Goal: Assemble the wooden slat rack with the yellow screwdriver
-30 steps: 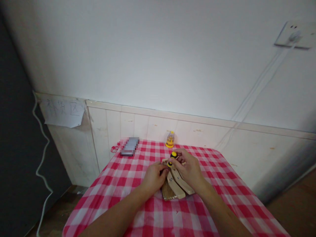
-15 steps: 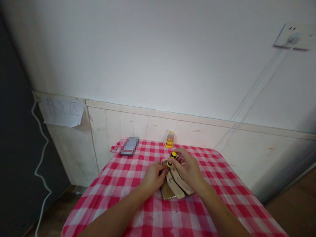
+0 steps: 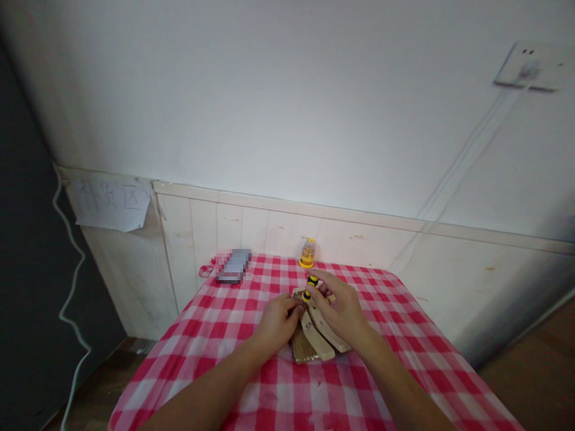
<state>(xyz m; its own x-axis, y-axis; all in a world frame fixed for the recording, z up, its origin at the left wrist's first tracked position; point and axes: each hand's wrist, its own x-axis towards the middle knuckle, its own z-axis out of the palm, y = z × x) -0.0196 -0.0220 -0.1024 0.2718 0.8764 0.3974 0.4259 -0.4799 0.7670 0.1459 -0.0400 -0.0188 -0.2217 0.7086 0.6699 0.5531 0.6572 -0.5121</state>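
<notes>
My right hand (image 3: 340, 304) is closed round the yellow-and-black handle of a small screwdriver (image 3: 312, 280), with a finger over its top end. The screwdriver stands steeply at the far end of two curved pale wooden pieces (image 3: 317, 342), and its tip is hidden. Small dark holes or fasteners dot the pieces. Beneath them lies a flat brown piece in what looks like clear wrap (image 3: 302, 349). My left hand (image 3: 277, 322) has its fingertips pressed together beside the screwdriver's lower end; what they pinch is hidden.
At the table's back edge stands a yellow-based clear container (image 3: 307, 254), perhaps for screwdriver bits. A blurred-out phone-like object (image 3: 234, 267) rests at the back left. The table wears a red-and-white checked cloth (image 3: 215, 335). Behind it is a panelled wall (image 3: 287, 230).
The right hand's fingers have shifted on the screwdriver, with one finger now over its top. The left hand and wooden pieces stay nearly in place; the view has shifted slightly.
</notes>
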